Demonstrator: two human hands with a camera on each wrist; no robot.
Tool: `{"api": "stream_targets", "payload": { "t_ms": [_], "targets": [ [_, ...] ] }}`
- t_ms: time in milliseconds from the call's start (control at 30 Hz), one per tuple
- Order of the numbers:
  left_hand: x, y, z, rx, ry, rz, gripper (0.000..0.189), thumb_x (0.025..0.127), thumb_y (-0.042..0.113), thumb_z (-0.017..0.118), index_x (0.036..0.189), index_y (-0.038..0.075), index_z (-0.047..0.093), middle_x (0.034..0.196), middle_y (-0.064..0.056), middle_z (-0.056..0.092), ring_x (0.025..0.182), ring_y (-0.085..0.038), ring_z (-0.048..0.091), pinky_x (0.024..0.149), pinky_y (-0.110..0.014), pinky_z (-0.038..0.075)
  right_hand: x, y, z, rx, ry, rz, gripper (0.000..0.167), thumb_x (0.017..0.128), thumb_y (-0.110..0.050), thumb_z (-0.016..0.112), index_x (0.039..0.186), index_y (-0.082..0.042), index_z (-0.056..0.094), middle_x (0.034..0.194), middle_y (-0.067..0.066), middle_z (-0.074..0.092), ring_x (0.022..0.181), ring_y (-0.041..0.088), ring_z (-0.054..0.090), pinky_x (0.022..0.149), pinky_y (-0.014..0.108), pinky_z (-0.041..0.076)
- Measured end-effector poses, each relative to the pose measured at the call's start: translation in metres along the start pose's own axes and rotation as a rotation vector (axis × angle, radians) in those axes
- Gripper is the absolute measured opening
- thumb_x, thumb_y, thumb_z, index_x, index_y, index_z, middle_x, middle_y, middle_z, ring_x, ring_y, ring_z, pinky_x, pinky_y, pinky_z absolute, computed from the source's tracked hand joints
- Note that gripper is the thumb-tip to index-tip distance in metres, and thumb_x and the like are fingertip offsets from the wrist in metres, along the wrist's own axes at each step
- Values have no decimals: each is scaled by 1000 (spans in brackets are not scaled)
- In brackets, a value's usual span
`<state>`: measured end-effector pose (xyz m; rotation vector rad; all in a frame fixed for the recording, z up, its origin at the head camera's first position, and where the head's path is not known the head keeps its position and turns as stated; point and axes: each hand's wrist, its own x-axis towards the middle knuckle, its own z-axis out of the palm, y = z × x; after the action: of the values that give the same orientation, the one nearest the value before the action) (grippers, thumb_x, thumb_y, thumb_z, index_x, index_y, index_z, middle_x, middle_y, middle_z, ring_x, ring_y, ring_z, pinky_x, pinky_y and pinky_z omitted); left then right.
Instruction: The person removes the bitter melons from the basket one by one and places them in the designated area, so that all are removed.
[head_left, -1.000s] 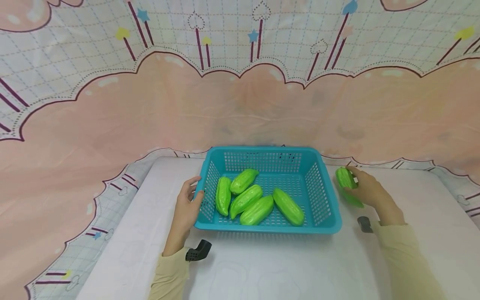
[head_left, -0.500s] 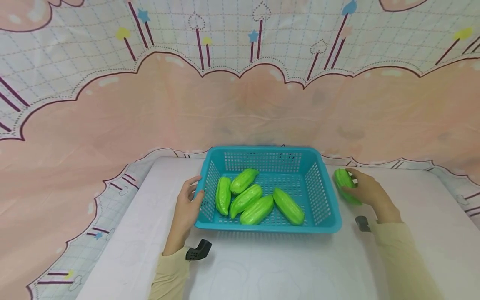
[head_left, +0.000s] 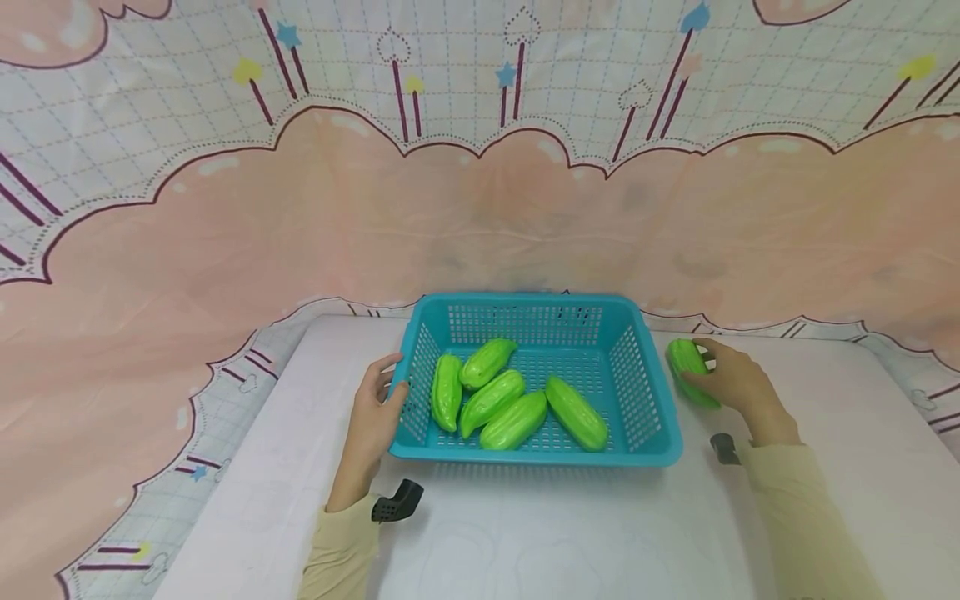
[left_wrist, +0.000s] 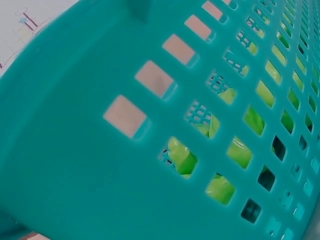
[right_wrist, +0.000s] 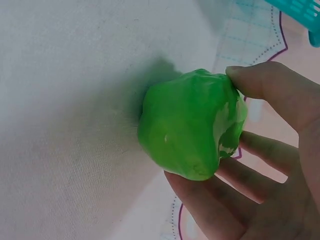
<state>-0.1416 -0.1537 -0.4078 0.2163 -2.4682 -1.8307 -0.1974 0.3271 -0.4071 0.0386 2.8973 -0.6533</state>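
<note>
A blue plastic basket (head_left: pixel 536 457) stands in the middle of the table, with several green bitter melons (head_left: pixel 513 421) lying inside. My left hand (head_left: pixel 375 417) holds the basket's left side, thumb and index fingertip at the rim. The left wrist view is filled by the perforated basket wall (left_wrist: pixel 75 150), with green showing through its holes. To the right of the basket, my right hand (head_left: pixel 738 383) grips another bitter melon (head_left: pixel 687 367) from its right side. In the right wrist view this bitter melon (right_wrist: pixel 185 125) appears end-on, its thumb on one side and fingers on the other.
The white tabletop (head_left: pixel 555 542) runs below and to both sides of the basket. A printed pink and white cloth (head_left: pixel 450 217) hangs behind the table. Black wrist devices (head_left: pixel 397 502) sit on both forearms.
My right hand and the bitter melon in it have shifted slightly left, closer to the basket. The left hand and the basket have stayed put.
</note>
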Motion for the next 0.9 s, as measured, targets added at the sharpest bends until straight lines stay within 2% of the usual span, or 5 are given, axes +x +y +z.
{"api": "stream_targets", "payload": {
  "t_ms": [233, 467, 733, 900],
  "targets": [
    [-1, 0, 0, 0, 4, 4, 47, 101, 12, 45, 147, 17, 41, 140, -18, 51, 130, -36, 51, 103, -55, 43, -1, -1, -3, -8, -19, 2, 78, 93, -36, 63, 148, 7, 30, 137, 37, 46, 119, 57, 48, 93, 70, 41],
    [-1, 1, 1, 1, 6, -1, 46, 101, 14, 46, 147, 18, 42, 140, -18, 51, 130, -36, 51, 102, -55, 44, -2, -1, -7, -36, 3, -24, 84, 91, -44, 64, 148, 6, 29, 136, 38, 46, 120, 62, 45, 91, 72, 40],
    [-2, 5, 0, -11, -4, -14, 46, 102, 13, 45, 147, 18, 41, 141, -16, 50, 130, -33, 51, 102, -52, 44, -4, -9, -14, -45, 28, -52, 81, 91, -43, 65, 147, 7, 32, 134, 38, 49, 118, 59, 49, 89, 70, 42],
    [-3, 6, 1, -13, -5, -22, 46, 102, 13, 45, 147, 19, 41, 140, -16, 51, 129, -32, 52, 101, -51, 44, -8, -14, -18, -30, 17, -38, 80, 92, -42, 64, 145, 9, 33, 135, 38, 48, 118, 55, 52, 90, 68, 44]
  ]
}}
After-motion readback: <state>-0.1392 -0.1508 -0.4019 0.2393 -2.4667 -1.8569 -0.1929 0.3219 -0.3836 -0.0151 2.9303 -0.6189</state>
